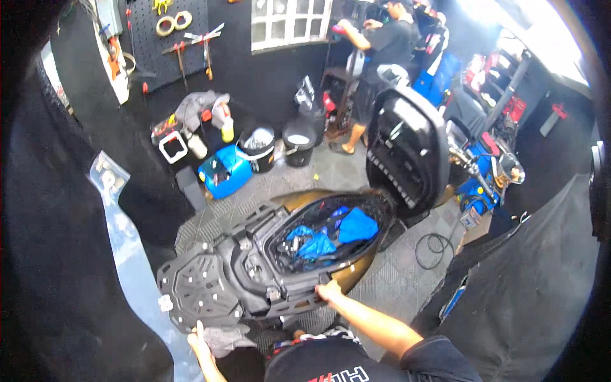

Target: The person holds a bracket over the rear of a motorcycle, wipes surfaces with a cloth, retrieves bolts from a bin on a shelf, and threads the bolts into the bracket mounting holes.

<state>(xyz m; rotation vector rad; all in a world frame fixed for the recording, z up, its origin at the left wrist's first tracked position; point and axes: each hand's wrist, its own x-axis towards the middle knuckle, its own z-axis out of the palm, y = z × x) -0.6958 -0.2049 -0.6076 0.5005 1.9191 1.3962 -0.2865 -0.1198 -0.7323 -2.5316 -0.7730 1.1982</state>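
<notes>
One right hand [329, 292] clasping side rail [300, 304] — left hand [199, 344] by grey cloth [226, 341], grip unclear

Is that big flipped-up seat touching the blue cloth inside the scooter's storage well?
Apart. The head view shows the raised seat tilted up, with the dark storage well rim visible between it and the blue cloth.

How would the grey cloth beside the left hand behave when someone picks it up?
The grey cloth is probably floppy, given its crumpled folds. It is likely light, looking like plain fabric. Its irregular, bunched shape seems unlikely to roll.
</notes>
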